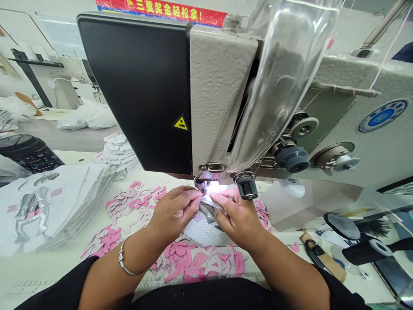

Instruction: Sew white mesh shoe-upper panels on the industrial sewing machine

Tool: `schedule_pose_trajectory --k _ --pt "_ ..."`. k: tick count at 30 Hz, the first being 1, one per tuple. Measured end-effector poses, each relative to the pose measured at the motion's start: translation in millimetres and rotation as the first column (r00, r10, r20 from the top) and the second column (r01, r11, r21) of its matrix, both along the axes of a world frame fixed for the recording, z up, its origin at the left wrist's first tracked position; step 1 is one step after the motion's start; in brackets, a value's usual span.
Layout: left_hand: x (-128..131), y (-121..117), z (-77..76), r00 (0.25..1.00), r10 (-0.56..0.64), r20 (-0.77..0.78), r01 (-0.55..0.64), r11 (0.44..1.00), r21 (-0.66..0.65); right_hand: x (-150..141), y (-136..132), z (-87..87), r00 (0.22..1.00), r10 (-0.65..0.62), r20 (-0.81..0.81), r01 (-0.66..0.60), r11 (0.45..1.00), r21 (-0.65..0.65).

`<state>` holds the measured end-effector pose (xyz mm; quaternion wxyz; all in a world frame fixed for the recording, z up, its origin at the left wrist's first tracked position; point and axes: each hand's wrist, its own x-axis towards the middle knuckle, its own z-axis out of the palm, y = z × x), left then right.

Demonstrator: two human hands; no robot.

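Under the lit needle area of a sewing machine [222, 86], a white textured shoe-upper piece with silver strips [201, 230] lies on the table. My left hand [179, 209] pinches its upper edge with thumb and fingers, close to the presser foot [200, 184]. On the other side, my right hand [237, 215] grips the silver-edged part, its index finger pointing toward the needle. Glare hides the exact stitching spot. Small pink and white curved cut-outs [176, 258] lie in heaps around the piece.
Stacked white upper pieces with silver patterns [30, 211] stand on the left, near a dark cylindrical container [29, 150]. At right are a black thread spool [366, 252], a tan-and-black tool [322, 258] and a round mirror-like disc [342, 226]. A printed ruler [148, 286] runs along the front edge.
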<state>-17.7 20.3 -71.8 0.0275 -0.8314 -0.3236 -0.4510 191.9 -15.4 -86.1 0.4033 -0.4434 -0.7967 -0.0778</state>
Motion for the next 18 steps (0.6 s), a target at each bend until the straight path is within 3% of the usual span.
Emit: schedule_pose_trajectory --k 13,18 --pt "-3 2 -1.2 0.999 -0.002 -0.051 0.002 1.000 0.003 1 -2 6.6 0.999 -0.028 0.041 0.030 0.998 -0.047" --pt "-11 -2 -2.3 0.991 0.073 -0.109 -0.086 0.989 -0.120 0 -3 5.1 0.999 -0.046 0.023 0.047 0.998 -0.031"
